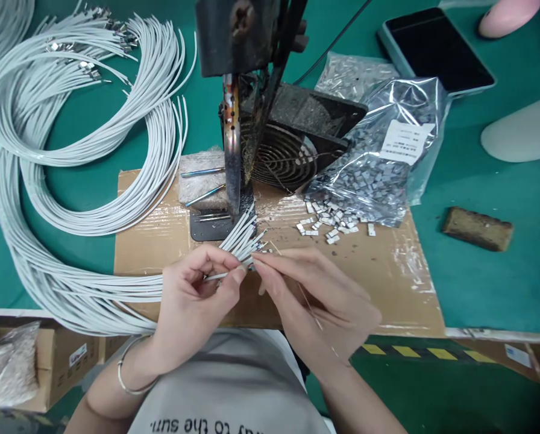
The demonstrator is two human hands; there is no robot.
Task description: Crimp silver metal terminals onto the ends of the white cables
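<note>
- Green work table (pixel 460 283) spreads around the person, with a flat sheet of brown cardboard (pixel 383 277) lying on it beneath and beyond both hands.
- Left hand (pixel 200 307), a bracelet at its wrist, pinches one white wire (pixel 216 276) between thumb and forefinger; the wire's end points toward the right hand.
- Right hand (pixel 322 301) meets it, thumb and forefinger brought together right beside the left fingertips — whether they grasp anything is too small to tell. One thin strand (pixel 308 304) runs slantwise across this hand.
- Just beyond the fingertips, more white wire ends (pixel 243 235) fan out.
- To the left of the left hand, a thick bundle of white wires (pixel 93 289) curves away, joining large loops farther off.
- Directly ahead of the hands stands a dark tool holder (pixel 231 39) with a perforated metal barrel (pixel 232 114) pointing down, a round-grilled fan (pixel 288 157) beside it.
- Beyond the right hand lie loose small metal pieces (pixel 333 220) — near a clear bag (pixel 383 163) filled with similar ones.
- Farther right of that hand rests a brown block (pixel 478 229).
</note>
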